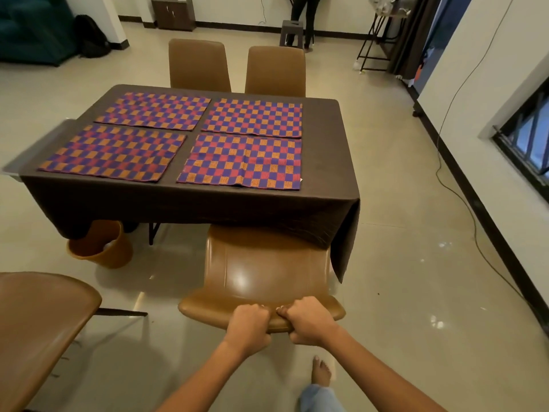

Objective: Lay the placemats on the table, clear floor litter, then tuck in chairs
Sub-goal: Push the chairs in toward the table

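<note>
Left hand: curled over the top edge of the chair back, fingers wrapped round the edge, knuckles up
Right hand: curled over the same edge, just beside the left hand, the two sets of knuckles almost touching; the thumb is seen under the edge
Chair: brown, gripped at the middle of its backrest top; the seat lies beyond the fingers, its front hidden under the hanging cloth
Table: beyond the fingers, past the chair seat, covered by a dark brown cloth that hangs low on the near and right sides
Placemats: four checked mats in red, blue and orange are laid flat in two rows on the table, well beyond the fingers; the near right mat shows fold creases
Second chair: brown, left of the fingers and nearer the camera, well apart from the table
Far chairs: two brown backs are seen at the far table edge, side by side
Bin: orange-brown, left of the fingers and beyond them, partly under the table's near left corner
Foot: bare, on the tiled floor, below and right of the fingers
Cable: trailed along the floor by the right wall, well right of the fingers
Person: standing by the far wall, only legs seen
</note>
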